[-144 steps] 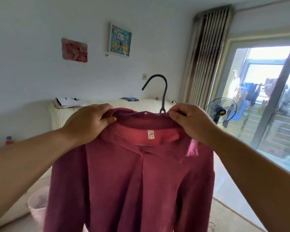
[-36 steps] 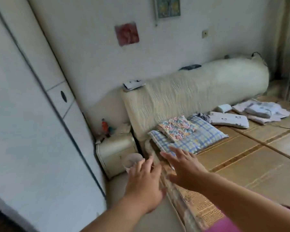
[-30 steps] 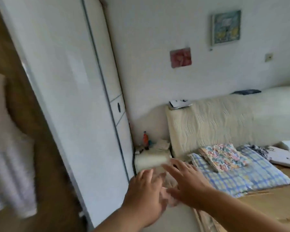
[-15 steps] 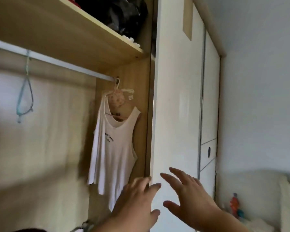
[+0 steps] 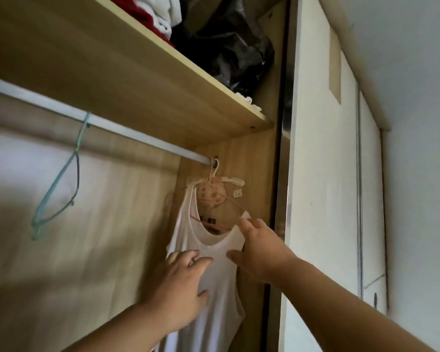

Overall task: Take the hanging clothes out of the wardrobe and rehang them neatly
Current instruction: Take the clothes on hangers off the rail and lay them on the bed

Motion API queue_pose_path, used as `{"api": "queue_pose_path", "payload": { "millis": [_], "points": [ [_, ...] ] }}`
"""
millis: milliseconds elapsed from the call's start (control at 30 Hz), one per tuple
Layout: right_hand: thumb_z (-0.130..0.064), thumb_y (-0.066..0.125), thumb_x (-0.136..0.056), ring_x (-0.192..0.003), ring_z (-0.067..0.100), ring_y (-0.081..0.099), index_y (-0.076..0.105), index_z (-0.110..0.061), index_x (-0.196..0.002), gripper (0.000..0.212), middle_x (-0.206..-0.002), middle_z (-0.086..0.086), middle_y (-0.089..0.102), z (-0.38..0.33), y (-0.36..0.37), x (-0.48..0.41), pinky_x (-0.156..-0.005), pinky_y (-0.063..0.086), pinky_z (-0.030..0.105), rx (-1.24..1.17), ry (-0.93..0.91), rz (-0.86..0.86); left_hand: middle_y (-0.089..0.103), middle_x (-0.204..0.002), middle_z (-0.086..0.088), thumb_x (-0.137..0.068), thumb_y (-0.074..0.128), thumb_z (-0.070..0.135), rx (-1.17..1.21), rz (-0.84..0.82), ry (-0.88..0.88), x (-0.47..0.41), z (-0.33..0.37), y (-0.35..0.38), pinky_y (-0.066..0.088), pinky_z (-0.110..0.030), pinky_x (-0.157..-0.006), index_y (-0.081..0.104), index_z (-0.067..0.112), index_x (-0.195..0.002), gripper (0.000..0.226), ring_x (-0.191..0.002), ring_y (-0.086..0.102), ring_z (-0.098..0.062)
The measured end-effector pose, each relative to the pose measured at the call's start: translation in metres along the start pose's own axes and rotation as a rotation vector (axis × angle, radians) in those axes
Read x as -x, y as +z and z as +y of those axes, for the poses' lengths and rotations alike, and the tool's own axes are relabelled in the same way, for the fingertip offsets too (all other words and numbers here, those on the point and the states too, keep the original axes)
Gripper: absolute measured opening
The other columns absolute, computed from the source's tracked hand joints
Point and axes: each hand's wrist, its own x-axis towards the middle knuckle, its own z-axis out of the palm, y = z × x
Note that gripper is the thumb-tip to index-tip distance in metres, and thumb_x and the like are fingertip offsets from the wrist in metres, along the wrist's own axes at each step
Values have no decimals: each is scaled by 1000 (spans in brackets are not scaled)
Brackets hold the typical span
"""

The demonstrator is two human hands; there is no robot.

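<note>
Flanking hanging vest [image 5: 221, 321] — left hand [image 5: 178, 288], right hand [image 5: 259, 252]

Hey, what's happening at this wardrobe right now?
A person is reaching into the open wardrobe with both hands toward a white tank top hanging on a pale hanger at the right end of the rail. The left hand lies against the top's front and the right hand is at its shoulder strap, fingers straight, neither gripping yet. An empty teal hanger hangs further left on the rail.
</note>
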Motion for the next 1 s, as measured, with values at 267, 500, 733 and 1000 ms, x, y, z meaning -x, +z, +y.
{"api": "queue_pose_path", "payload": {
  "millis": [267,500,733,1000],
  "points": [
    [-28,56,-86,-110,31,52,34,-20,-137,56,-124,13,48,6,22,-115,-88,46,38,116,240,0,43,-140,6,-83,55,41,62,103,-46,-65,-73,25,31,-25,-103,43,29,-139,59,-128,40,-20],
    [-20,47,-95,-75,12,54,49,-22,-99,6,-89,0,55,19,50,-166,-66,46,27,71,322,114,34,-146,9,-87,52,43,50,72,-71,-108,-123,48,31,-26,-106,32,35,-144,61,-131,32,-16],
    [-27,41,-98,-67,8,55,57,-23,-81,24,-77,-4,57,20,50,-183,-51,35,21,-8,234,211,25,-153,7,-89,57,38,219,68,-127,-153,-145,43,35,-30,-107,25,33,-148,67,-136,31,-16],
    [-25,41,-98,-61,6,51,56,-25,-75,28,-70,-6,56,10,14,-183,-47,30,21,141,190,312,7,-161,0,-100,40,32,241,121,-160,-220,-168,28,22,-36,-116,14,32,-152,58,-146,14,-24]
  ]
}}
